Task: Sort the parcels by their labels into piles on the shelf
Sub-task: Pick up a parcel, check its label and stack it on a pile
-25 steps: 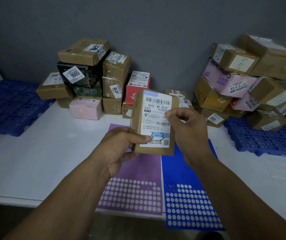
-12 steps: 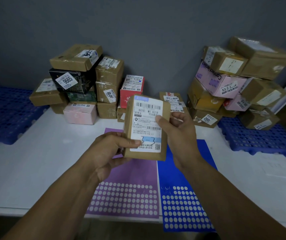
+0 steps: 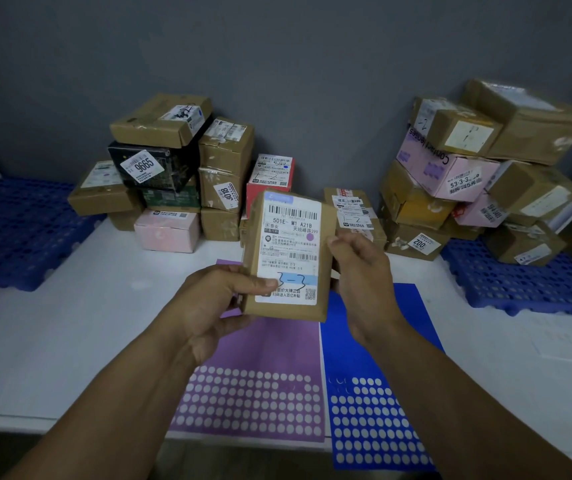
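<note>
With the right hand (image 3: pixel 364 275) shifted to the parcel's (image 3: pixel 288 311) edge, a purple dot (image 3: pixel 309 236) is now exposed on the label (image 3: pixel 289 247); the parcel is gripped by curled fingers (image 3: pixel 343 241) of that hand and the left hand (image 3: pixel 208 303), and is judged ready for piling.

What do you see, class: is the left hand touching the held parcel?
Touching. Head view: the left hand grips the parcel, thumb on its label.

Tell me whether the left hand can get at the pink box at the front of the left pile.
Probably yes, once freed: the pink box sits at the pile's front edge with only white shelf before it. But the left hand grips the held parcel, shared with the right hand.
</note>
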